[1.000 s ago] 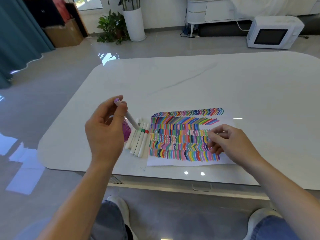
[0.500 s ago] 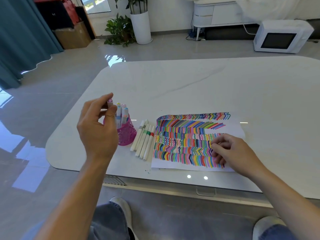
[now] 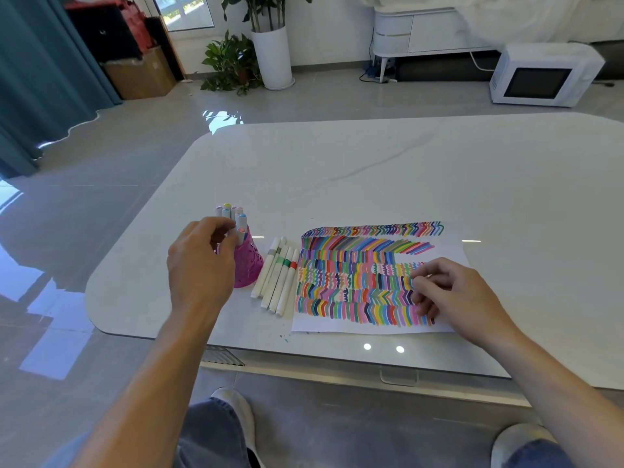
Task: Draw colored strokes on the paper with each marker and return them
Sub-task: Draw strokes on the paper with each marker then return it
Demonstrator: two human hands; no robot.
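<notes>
A pink mesh cup (image 3: 249, 265) stands on the white table (image 3: 371, 170) with several capped markers (image 3: 232, 211) upright in it. My left hand (image 3: 199, 265) is at the cup's left rim, thumb and fingers pinching one of the upright markers. Several white markers (image 3: 278, 280) lie side by side between the cup and the paper (image 3: 452, 253). The sheet is mostly covered in rows of colored strokes. My right hand (image 3: 452, 295) rests on the paper's right part with loosely curled fingers; I see nothing in it.
The table's front edge runs just below the paper, with my knees and shoes under it. On the floor beyond stand a white microwave (image 3: 543, 76), a potted plant (image 3: 273, 55) and a cardboard box (image 3: 138, 72).
My left hand carried a purple-capped marker from above the lying markers leftward and down into the pink cup. My right hand stayed on the paper.
</notes>
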